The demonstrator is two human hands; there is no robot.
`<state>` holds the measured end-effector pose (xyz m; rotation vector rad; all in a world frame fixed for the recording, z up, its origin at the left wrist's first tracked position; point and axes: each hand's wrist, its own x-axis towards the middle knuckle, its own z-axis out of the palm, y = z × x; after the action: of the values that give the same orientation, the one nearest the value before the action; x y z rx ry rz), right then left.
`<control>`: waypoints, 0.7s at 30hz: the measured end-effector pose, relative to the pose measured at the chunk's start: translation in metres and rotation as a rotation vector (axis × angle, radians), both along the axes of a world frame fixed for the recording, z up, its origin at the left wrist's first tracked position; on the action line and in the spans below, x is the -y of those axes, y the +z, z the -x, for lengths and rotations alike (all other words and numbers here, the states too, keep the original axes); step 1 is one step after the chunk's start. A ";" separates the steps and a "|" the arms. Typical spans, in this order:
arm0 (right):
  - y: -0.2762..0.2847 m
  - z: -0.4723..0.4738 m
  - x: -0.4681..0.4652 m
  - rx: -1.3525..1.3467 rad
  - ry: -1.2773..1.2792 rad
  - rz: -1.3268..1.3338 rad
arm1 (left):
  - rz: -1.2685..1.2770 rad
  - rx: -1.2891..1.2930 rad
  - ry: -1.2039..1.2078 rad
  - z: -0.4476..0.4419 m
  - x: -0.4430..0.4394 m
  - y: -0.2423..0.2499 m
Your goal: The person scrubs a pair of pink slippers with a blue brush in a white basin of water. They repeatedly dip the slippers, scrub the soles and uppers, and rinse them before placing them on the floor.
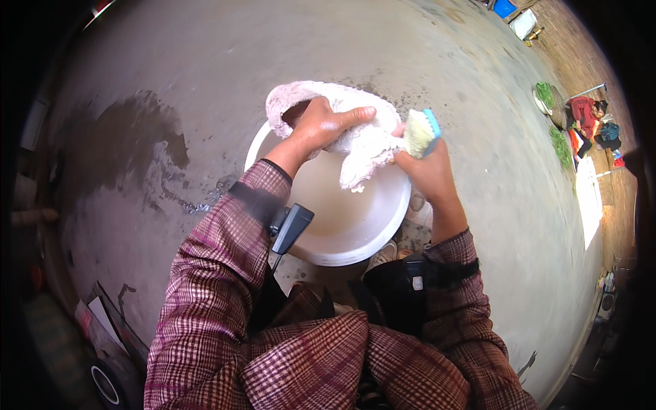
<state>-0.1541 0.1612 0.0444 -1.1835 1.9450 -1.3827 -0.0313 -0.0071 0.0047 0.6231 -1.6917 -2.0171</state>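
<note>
A wet, pale pink plush slipper [359, 110] is held above a white plastic basin [400, 218] of cloudy water. My left hand [320, 123] grips it with the fingers inside its opening and the thumb on top; a patch of suds lies on the hand. My right hand [428, 166] holds a scrub brush [423, 133] with a light blue back and pale bristles, turned upright. The right fingertips are at the slipper's ruffled end, and the bristles stand just beside it. Part of the brush is hidden in the palm.
The basin stands on a concrete floor [502, 169], between my feet. Wet patches [138, 128] darken the floor at left. A person in red [584, 113] sits far right near a basin of greens [544, 96]. A roll of tape [105, 384] lies lower left.
</note>
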 end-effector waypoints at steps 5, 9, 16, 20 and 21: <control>-0.019 -0.010 0.008 -0.072 -0.042 0.027 | 0.082 0.062 0.087 0.010 -0.009 -0.007; -0.024 -0.010 0.022 -0.053 -0.049 -0.191 | 0.086 0.112 0.217 0.019 -0.017 -0.020; 0.000 -0.038 0.016 0.098 0.017 -0.088 | 0.199 0.334 0.565 0.030 0.000 -0.044; 0.005 -0.018 -0.008 0.191 -0.072 -0.118 | -0.413 0.029 0.455 0.027 0.025 -0.041; 0.006 -0.004 -0.011 0.273 -0.218 -0.180 | -0.310 0.065 0.405 0.025 0.029 -0.035</control>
<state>-0.1505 0.1718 0.0505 -0.6775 1.9933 -1.3603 -0.0564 -0.0363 -0.0302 1.0513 -1.1693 -1.9825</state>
